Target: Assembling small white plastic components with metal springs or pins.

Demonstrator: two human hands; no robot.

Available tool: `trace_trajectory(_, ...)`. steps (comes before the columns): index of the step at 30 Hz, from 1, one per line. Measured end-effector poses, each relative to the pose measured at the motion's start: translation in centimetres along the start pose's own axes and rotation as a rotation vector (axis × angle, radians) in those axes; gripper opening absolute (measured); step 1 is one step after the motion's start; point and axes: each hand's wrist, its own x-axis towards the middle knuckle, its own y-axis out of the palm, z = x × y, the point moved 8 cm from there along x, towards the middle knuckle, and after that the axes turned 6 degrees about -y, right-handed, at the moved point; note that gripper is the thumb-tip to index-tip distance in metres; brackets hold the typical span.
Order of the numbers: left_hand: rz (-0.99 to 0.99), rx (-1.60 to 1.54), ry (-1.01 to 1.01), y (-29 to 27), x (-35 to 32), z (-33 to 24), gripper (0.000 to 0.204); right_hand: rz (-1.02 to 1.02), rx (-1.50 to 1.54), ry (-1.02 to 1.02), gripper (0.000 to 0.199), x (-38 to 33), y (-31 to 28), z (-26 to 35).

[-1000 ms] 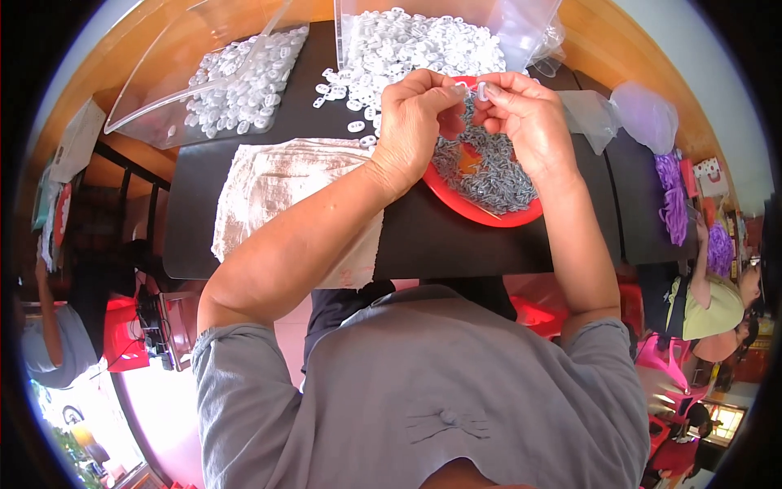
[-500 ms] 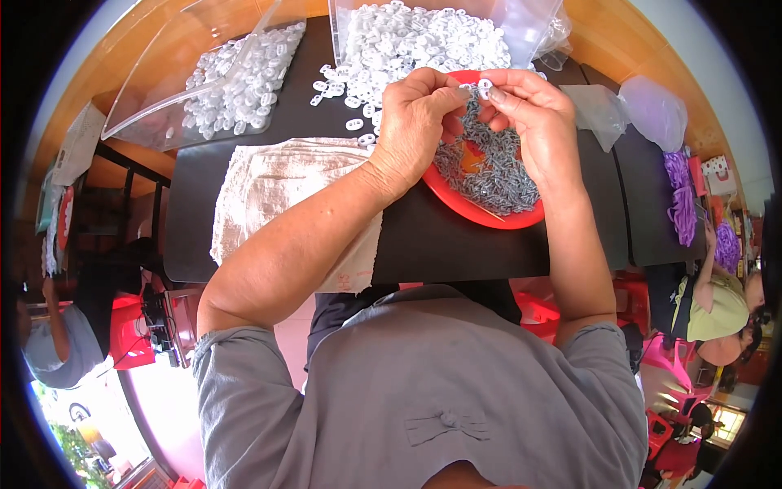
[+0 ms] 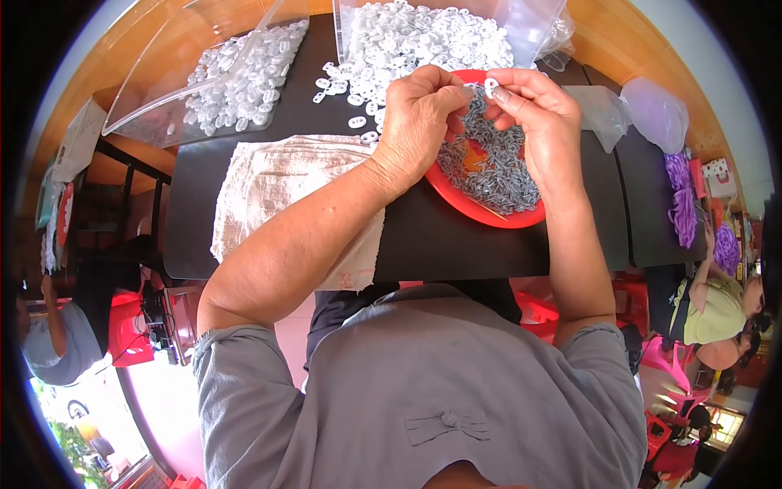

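A dark worktop [image 3: 456,244] stands on a wooden surface [image 3: 635,49], daylight at lower left

Glossy red plastic forms the shallow bowl [image 3: 456,200], heaped with dull grey metal clips [image 3: 497,163]. Small white plastic rings [image 3: 407,41], smooth and faintly shiny, spill from a clear, glossy plastic bag [image 3: 529,24] onto the matt black tabletop [image 3: 456,244]. A coarse, off-white woven cloth [image 3: 277,187] lies crumpled beside them, its surface rough.

Black table [image 3: 456,244], cloth [image 3: 269,183], red plate [image 3: 456,200]
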Motion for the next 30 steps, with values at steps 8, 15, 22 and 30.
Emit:
trace_trajectory(8,0.006,0.073,0.023,0.1,-0.1,-0.4,0.015,-0.009,-0.037,-0.030,0.019,-0.1,-0.1,0.4)
trace_trajectory(15,0.007,0.159,0.077,0.1,-0.1,-0.7,0.015,-0.007,-0.030,-0.048,0.019,-0.1,-0.2,0.3)
trace_trajectory(22,0.008,0.209,0.119,0.1,-0.1,-1.0,0.015,-0.001,-0.007,-0.033,0.019,-0.1,-0.2,0.2)
trace_trajectory(30,-0.010,0.174,0.117,0.1,-0.3,-1.2,0.015,0.002,-0.008,-0.039,0.019,-0.1,-0.1,0.2)
